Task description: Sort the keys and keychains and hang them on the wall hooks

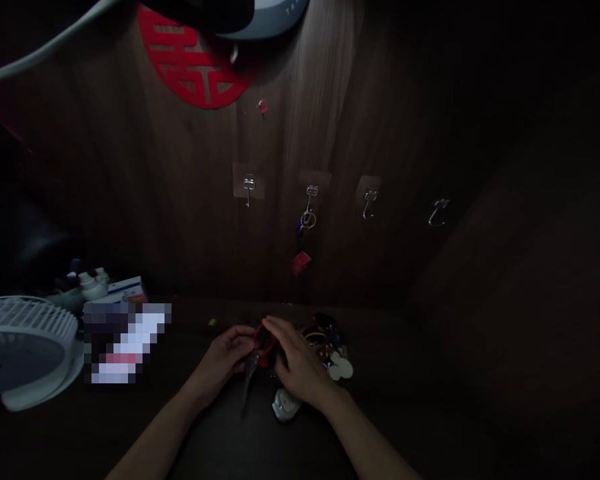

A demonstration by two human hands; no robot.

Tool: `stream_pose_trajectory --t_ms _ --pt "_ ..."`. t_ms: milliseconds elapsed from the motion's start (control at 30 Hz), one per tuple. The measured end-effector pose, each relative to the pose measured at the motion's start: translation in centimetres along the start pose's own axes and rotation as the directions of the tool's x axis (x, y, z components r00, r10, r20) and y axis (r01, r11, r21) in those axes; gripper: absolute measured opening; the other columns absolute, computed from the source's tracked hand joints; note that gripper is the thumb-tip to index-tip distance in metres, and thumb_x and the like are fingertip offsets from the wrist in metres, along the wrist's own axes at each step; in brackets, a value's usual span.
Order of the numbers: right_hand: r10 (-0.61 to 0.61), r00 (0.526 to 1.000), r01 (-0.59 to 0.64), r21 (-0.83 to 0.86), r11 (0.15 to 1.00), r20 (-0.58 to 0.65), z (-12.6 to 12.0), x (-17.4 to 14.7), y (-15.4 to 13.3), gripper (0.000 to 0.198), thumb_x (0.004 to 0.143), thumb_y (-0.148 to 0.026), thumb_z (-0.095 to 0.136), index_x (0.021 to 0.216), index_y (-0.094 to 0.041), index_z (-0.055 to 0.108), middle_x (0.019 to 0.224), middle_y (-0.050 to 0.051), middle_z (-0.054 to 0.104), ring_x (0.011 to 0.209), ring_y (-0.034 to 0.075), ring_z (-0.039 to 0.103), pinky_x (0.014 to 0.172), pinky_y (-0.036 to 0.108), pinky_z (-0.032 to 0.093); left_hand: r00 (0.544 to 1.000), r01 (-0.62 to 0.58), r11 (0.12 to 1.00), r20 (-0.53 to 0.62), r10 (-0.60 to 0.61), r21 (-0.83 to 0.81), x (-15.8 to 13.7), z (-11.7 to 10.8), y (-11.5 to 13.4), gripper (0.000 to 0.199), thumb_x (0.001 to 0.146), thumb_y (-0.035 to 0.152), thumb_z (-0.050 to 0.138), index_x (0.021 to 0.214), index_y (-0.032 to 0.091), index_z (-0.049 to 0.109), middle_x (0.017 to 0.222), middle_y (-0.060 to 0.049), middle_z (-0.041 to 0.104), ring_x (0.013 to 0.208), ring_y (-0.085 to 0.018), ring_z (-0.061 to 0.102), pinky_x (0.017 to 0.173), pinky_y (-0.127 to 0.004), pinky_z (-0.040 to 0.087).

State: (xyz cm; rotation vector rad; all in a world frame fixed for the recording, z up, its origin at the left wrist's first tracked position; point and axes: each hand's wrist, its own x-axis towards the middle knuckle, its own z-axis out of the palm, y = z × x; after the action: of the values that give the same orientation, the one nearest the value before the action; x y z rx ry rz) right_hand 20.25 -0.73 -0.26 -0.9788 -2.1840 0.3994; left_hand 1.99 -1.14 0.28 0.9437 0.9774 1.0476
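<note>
My left hand pinches one side of a red loop, with a long dull metal piece pointing down from it. Dim light hides whether this is a bunch of keys or a pair of scissors. On the loop's other side, my right hand has its fingers curled at the red edge. A silver-grey round-ended object lies on the table below my right hand. Partly behind that hand is a pile of small items, with a pale three-lobed tag at its right edge.
Metal hooks line the wooden wall; a key ring and red tag hang from one. A white fan, small bottles and a box stand at left. A red round paper cutout is above.
</note>
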Motion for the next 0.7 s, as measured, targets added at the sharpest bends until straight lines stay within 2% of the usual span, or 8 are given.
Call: stream_pose_trajectory --t_ms 100,233,333,433,500,533,600,700 --pt "-0.011 1.0 0.01 0.011 1.0 0.027 0.1 -0.1 0.4 0.068 0.074 -0.001 0.045 0.134 -0.031 0.037 0.132 0.004 0.046 0.119 0.019 0.045 0.099 0.039 0.039 1.0 -0.001 1.0 0.025 0.002 -0.022 0.0 -0.1 0.0 0.032 0.069 0.035 0.072 0.094 0.019 0.061 0.077 0.0 0.066 0.07 -0.013 0.063 0.065 -0.024 0.048" --pt "0.014 0.998 -0.011 0.047 0.999 -0.058 -0.1 0.0 0.9 0.032 0.083 -0.006 0.044 0.104 -0.025 0.059 0.096 0.004 0.06 0.091 0.017 0.057 0.081 0.031 0.046 0.999 0.026 0.999 0.049 -0.025 -0.027 0.0 -0.3 -0.2 0.032 0.07 0.033 0.072 0.096 0.019 0.06 0.079 0.0 0.066 0.073 -0.014 0.064 0.067 -0.025 0.049" --pt "0.047 0.98 -0.027 0.107 0.994 -0.194 -0.5 0.2 0.7 0.02 0.083 -0.01 0.045 0.091 -0.022 0.059 0.09 0.004 0.059 0.088 0.017 0.057 0.079 0.03 0.045 0.995 0.05 0.999 0.085 -0.049 -0.007 0.1 -0.3 -0.4 0.035 0.069 0.033 0.072 0.1 0.019 0.059 0.076 0.001 0.065 0.066 -0.012 0.062 0.057 -0.021 0.046" --pt "0.133 0.958 -0.077 0.219 0.973 -0.255 -0.8 0.4 0.2 0.012 0.08 -0.013 0.048 0.08 -0.02 0.058 0.089 0.004 0.06 0.087 0.017 0.057 0.077 0.029 0.044 0.985 0.09 0.993 0.143 -0.1 0.079 0.2 -0.2 -0.5 0.031 0.071 0.032 0.07 0.097 0.018 0.06 0.062 0.006 0.058 0.048 -0.007 0.051 0.039 -0.015 0.032" --pt "0.248 0.946 -0.164 0.354 0.921 -0.207 -0.8 0.5 -0.1 0.01 0.08 -0.017 0.048 0.076 -0.02 0.057 0.079 0.002 0.061 0.077 0.016 0.059 0.07 0.027 0.045 0.971 0.12 0.983 0.188 -0.145 0.136 0.2 -0.1 -0.5 0.025 0.073 0.035 0.067 0.089 0.016 0.062 0.056 0.006 0.054 0.042 -0.005 0.044 0.034 -0.014 0.023" --pt "0.311 0.935 -0.212 0.432 0.877 -0.172 -0.8 0.6 -0.2 0.009 0.08 -0.019 0.049 0.075 -0.02 0.056 0.072 0.0 0.061 0.069 0.015 0.058 0.064 0.026 0.045 0.964 0.13 0.982 0.212 -0.158 0.14 0.1 0.0 -0.4 0.025 0.075 0.039 0.065 0.085 0.016 0.062 0.055 0.005 0.055 0.042 -0.005 0.044 0.034 -0.014 0.024" --pt "0.422 0.9 -0.29 0.574 0.765 -0.108 -0.7 0.7 -0.2 0.008 0.079 -0.025 0.05 0.073 -0.021 0.053 0.061 -0.003 0.058 0.055 0.013 0.055 0.054 0.024 0.043 0.954 0.137 0.986 0.256 -0.156 0.092 0.0 0.0 -0.4 0.031 0.077 0.046 0.061 0.078 0.015 0.061 0.062 0.001 0.061 0.049 -0.008 0.053 0.038 -0.015 0.033" --pt "0.523 0.851 -0.345 0.703 0.622 -0.045 -0.6 0.9 0.2 0.013 0.076 -0.032 0.054 0.07 -0.021 0.05 0.056 -0.005 0.058 0.045 0.011 0.052 0.046 0.022 0.038 0.928 0.169 0.986 0.34 -0.155 -0.012 -0.4 -0.1 -0.3 0.041 0.079 0.054 0.055 0.083 0.014 0.062 0.079 -0.007 0.069 0.066 -0.015 0.064 0.05 -0.021 0.044"
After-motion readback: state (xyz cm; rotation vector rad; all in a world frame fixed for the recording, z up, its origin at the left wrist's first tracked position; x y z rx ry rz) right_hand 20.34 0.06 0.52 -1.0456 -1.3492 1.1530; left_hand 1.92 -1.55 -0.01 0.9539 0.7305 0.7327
